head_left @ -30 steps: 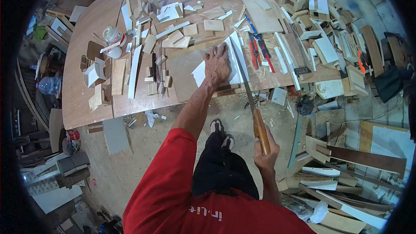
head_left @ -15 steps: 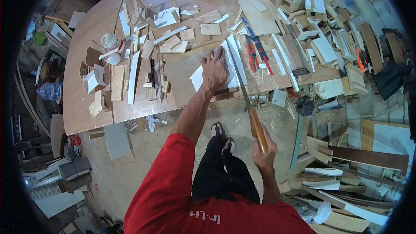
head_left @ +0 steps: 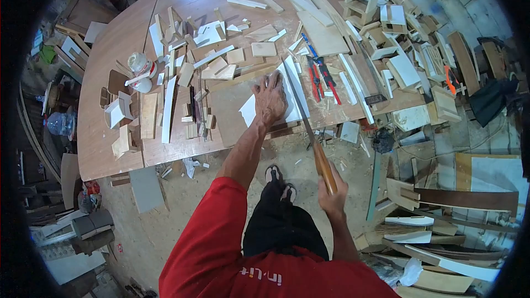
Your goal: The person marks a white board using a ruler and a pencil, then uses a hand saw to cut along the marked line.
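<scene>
My right hand (head_left: 333, 194) is closed around the wooden handle of a handsaw (head_left: 326, 170), below the table's front edge. The long dark saw blade (head_left: 300, 99) slants forward and left across a white board (head_left: 296, 84), which has pointed corners. On this board, left of the blade, rests my left hand (head_left: 269, 100), pressing down with its fingers forward, slightly bent and apart. Beneath the white board lies a brown flat panel (head_left: 226, 111). Whether the teeth are in a cut is too small to tell.
Red-handled pliers (head_left: 314, 80) and a blue-and-red tool (head_left: 326, 72) lie right of the board. Wood strips and offcuts (head_left: 264, 49) cover much of the table (head_left: 105, 149). White jars (head_left: 141, 72) stand at left. Wooden pieces (head_left: 406, 72) are piled at right.
The whole view has shifted slightly, so the table appears lower. Against the board, the saw seems a little farther forward. My left hand stays in place on the white board.
</scene>
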`<act>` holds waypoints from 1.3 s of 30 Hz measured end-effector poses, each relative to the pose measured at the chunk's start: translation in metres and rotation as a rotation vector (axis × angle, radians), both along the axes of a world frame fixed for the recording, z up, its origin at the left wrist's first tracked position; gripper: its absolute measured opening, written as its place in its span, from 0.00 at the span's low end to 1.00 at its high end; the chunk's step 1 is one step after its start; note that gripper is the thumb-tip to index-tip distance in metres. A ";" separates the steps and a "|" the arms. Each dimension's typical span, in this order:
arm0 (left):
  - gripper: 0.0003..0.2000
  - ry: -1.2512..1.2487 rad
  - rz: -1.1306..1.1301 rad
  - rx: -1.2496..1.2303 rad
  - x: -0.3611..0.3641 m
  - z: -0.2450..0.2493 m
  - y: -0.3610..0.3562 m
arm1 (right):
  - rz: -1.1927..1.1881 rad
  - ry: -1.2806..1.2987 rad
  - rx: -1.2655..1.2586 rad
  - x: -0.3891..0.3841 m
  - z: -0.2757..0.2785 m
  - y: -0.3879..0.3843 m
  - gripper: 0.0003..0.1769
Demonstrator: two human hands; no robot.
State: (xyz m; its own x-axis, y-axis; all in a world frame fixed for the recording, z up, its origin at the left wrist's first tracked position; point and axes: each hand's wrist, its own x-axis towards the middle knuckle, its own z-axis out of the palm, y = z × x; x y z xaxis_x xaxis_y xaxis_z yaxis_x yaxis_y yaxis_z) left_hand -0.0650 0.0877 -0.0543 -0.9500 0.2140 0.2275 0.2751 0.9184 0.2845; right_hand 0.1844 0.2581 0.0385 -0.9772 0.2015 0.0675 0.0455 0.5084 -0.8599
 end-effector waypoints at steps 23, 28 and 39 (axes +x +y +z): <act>0.30 -0.053 0.009 -0.024 -0.001 -0.001 0.000 | 0.005 -0.022 -0.057 0.015 0.007 -0.003 0.26; 0.29 -0.052 0.018 -0.030 0.000 0.005 0.003 | -0.019 -0.094 -0.073 0.004 0.010 -0.001 0.27; 0.28 0.027 0.012 0.014 0.000 0.000 0.000 | 0.012 -0.144 -0.060 0.001 0.009 -0.004 0.27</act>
